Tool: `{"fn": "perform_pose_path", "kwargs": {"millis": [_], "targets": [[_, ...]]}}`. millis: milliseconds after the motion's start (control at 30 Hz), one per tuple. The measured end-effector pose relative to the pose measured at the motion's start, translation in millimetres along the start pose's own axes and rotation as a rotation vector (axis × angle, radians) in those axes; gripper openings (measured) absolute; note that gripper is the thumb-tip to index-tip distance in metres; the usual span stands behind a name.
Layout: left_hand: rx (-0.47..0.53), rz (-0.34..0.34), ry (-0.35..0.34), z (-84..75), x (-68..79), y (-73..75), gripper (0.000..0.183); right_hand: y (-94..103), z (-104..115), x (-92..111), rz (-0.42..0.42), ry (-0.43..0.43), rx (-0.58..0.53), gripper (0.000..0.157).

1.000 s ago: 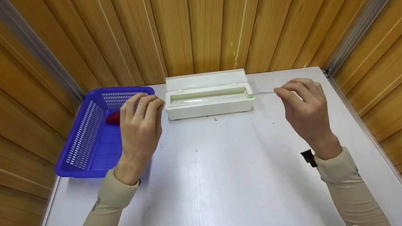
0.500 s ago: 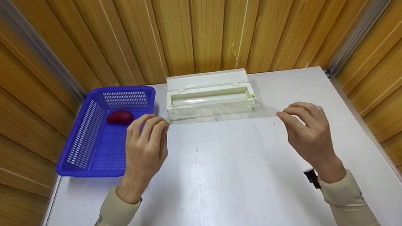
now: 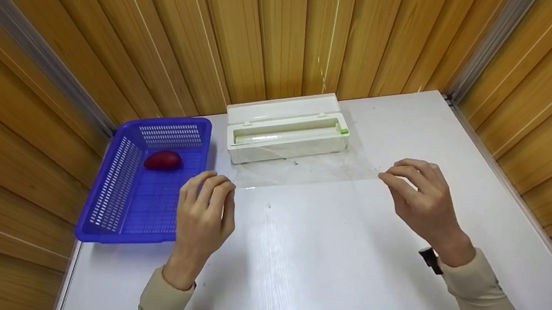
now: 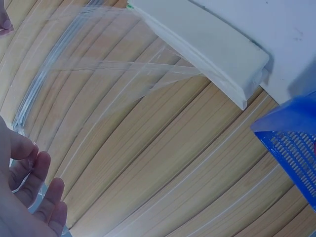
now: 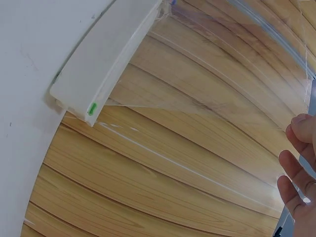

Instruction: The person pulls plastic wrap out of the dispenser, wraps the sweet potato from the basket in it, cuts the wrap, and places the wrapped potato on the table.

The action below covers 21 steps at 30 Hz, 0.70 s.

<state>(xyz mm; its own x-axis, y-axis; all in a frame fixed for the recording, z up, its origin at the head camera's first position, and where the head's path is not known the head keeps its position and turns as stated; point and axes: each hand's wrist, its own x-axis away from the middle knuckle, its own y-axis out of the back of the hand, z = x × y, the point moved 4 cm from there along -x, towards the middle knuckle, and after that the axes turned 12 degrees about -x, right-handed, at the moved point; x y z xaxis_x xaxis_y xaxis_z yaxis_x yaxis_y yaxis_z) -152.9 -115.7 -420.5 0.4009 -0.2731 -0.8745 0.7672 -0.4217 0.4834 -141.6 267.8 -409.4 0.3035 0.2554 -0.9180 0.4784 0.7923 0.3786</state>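
A clear sheet of cling film (image 3: pixel 303 170) stretches from a white cling film dispenser (image 3: pixel 288 149) toward me. My left hand (image 3: pixel 205 212) pinches the film's near left corner between thumb and forefinger. Its near right corner is pinched by my right hand (image 3: pixel 422 199). The dispenser's lid (image 3: pixel 281 109) is raised at the back, and a film roll (image 3: pixel 279 136) lies inside. At the dispenser's right end sits a small green piece (image 3: pixel 344 131). In both wrist views the film hangs taut between the dispenser and the fingers.
A blue plastic basket (image 3: pixel 111 236) stands on the left of the white table (image 3: pixel 306 263). It holds a dark red, mango-shaped object (image 3: pixel 162 160). Wood-patterned walls (image 3: pixel 275 38) enclose the table at the back and both sides.
Both hands have moved toward me, drawing a wider stretch of film out over the dispenser's front edge. The red object in the basket has come into full view. The dispenser stays in place.
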Motion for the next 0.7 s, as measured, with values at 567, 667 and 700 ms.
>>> {"fn": "perform_pose_path", "kwargs": {"millis": [567,667,700], "targets": [[0.029,0.065,-0.037,-2.9,27.2,-4.5,0.009,-4.8,4.9,29.8,0.080,-0.007,-0.038,0.024],[0.030,0.082,-0.045,-3.5,33.4,-6.0,0.009,-7.1,3.5,38.6,0.119,-0.022,-0.048,0.024],[0.029,0.088,-0.045,-3.7,35.4,-6.4,0.009,-7.9,3.0,41.2,0.132,-0.030,-0.051,0.024]]}}
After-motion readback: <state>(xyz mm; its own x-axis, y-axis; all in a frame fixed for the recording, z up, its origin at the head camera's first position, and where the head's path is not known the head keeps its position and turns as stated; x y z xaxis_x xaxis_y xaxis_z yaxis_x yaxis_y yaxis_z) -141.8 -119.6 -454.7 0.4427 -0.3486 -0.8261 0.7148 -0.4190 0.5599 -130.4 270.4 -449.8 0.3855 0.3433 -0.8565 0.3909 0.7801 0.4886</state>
